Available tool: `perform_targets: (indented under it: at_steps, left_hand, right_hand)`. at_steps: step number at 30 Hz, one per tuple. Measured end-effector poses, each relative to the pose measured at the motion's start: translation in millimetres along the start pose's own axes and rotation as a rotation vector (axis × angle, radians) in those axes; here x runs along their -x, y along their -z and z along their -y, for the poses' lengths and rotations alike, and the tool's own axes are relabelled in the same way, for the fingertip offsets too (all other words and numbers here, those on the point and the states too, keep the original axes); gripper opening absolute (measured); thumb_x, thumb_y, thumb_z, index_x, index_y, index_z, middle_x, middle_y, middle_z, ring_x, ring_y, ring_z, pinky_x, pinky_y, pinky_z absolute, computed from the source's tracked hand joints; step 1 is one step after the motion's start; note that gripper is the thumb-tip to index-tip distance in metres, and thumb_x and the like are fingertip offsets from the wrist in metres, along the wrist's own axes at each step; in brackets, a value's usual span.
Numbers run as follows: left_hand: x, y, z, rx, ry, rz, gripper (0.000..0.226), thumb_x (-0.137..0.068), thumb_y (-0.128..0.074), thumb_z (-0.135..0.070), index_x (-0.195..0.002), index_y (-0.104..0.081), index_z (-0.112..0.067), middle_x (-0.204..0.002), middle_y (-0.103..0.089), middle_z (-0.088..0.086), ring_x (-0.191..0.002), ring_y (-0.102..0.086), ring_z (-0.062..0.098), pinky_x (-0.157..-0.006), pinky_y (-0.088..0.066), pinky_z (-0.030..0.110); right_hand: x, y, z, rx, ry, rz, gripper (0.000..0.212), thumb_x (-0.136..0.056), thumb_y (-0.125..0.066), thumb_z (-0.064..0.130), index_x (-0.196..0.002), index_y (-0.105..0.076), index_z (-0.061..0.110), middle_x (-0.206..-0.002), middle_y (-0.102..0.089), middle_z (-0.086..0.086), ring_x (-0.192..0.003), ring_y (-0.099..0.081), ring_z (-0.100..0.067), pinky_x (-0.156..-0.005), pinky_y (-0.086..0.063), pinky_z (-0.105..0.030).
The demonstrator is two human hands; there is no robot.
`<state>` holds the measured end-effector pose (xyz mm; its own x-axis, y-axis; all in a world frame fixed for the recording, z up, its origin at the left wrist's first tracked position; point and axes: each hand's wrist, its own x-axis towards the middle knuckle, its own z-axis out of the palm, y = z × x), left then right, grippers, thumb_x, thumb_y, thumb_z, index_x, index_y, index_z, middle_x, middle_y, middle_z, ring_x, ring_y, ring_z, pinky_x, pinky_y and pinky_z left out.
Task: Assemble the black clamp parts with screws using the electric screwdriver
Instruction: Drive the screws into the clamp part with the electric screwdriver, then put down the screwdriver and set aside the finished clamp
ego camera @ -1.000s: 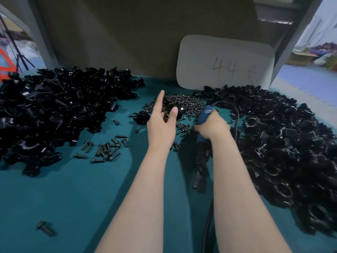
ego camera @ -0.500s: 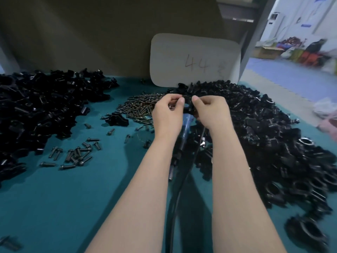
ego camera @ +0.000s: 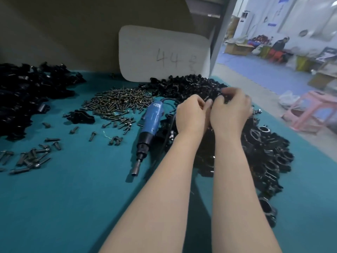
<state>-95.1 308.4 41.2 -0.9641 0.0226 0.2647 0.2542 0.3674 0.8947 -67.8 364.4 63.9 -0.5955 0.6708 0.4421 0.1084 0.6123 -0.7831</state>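
Teal desk [ego camera: 73, 207] before us, our left hand [ego camera: 191, 114] and right hand [ego camera: 230, 106] curled together over the right-hand pile of black clamp parts [ego camera: 264, 152], what they pinch we cannot tell, electric screwdriver [ego camera: 148, 130] just left of our hands, screws [ego camera: 118, 101] beyond it.

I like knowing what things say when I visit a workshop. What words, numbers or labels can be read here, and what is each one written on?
"44": handwritten on the white board leaning against the back wall.
Marks to the right of the 44 on that board: too faint to read.
Label on the blue electric screwdriver: too small and blurred to read.
Blue signs on the far wall: too blurred to read.
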Motion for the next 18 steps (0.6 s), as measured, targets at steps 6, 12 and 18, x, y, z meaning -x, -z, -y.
perform_targets:
  at_steps: [6, 12, 18]
  left_hand:
    - [-24, 80, 37, 0.311, 0.154, -0.313, 0.012, -0.093, -0.054, -0.014, -0.084, -0.062, -0.014, -0.089, -0.067, 0.003, -0.086, -0.062, 0.02, -0.077, -0.049, 0.027]
    - [-27, 201, 107, 0.627, 0.375, -0.791, 0.013, -0.094, -0.045, -0.008, -0.09, -0.057, -0.012, -0.081, -0.061, 0.002, -0.071, -0.054, 0.015, -0.067, -0.042, 0.031]
    - [-19, 263, 142, 0.707, 0.492, -0.938, 0.012, -0.094, -0.043, -0.011, -0.091, -0.055, -0.014, -0.075, -0.055, -0.004, -0.062, -0.05, 0.008, -0.055, -0.039, 0.021]
  right_hand:
    - [39, -51, 54, -0.222, 0.18, 0.199, 0.024, -0.092, -0.044, 0.007, -0.106, -0.062, 0.015, -0.109, -0.059, -0.003, -0.105, -0.051, -0.02, -0.075, -0.027, -0.015]
    - [118, -145, 114, -0.142, 0.341, 0.783, 0.025, -0.095, -0.047, 0.014, -0.115, -0.062, 0.015, -0.115, -0.062, -0.005, -0.109, -0.055, -0.021, -0.089, -0.039, -0.025]
    - [151, -199, 133, 0.351, 0.299, 0.991, 0.05, -0.089, -0.049, 0.006, -0.137, -0.044, 0.019, -0.137, -0.047, -0.014, -0.125, -0.041, -0.033, -0.102, -0.037, -0.043]
